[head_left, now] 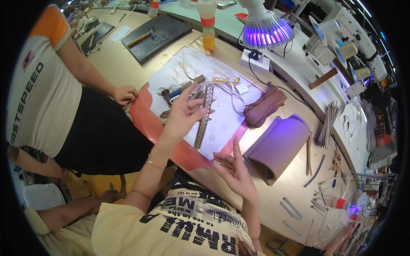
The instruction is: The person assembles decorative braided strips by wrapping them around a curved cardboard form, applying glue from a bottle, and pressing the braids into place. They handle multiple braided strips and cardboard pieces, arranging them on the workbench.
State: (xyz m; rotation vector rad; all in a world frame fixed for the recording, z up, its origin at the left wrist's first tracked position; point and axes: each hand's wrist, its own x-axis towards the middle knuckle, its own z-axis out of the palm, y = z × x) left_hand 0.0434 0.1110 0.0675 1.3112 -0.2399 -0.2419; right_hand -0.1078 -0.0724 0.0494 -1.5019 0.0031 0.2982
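Observation:
My left hand (181, 117) is closed on a narrow brown strip (200, 133) with a textured, braided-looking surface, pinched between thumb and fingers near its upper part. The strip slants above a white sheet (226, 132) on the table. My right hand (232, 173) hovers near the sheet's front corner, fingers spread and nothing in them. Partly hidden behind my left hand lie a hammer (163, 92) and a bunch of thin brown strips (165, 114). Pale cords (232, 96) lie to the right of them.
Coral sheeting (147, 115) shows under the white sheet. At right lie folded brown leather (265, 104) and a leather roll (279, 147). A lamp (267, 32) glows purple above. Beyond stands a bottle (208, 36) beside a black slab (156, 36). At left, a co-worker's hand (125, 94) touches the sheeting's edge.

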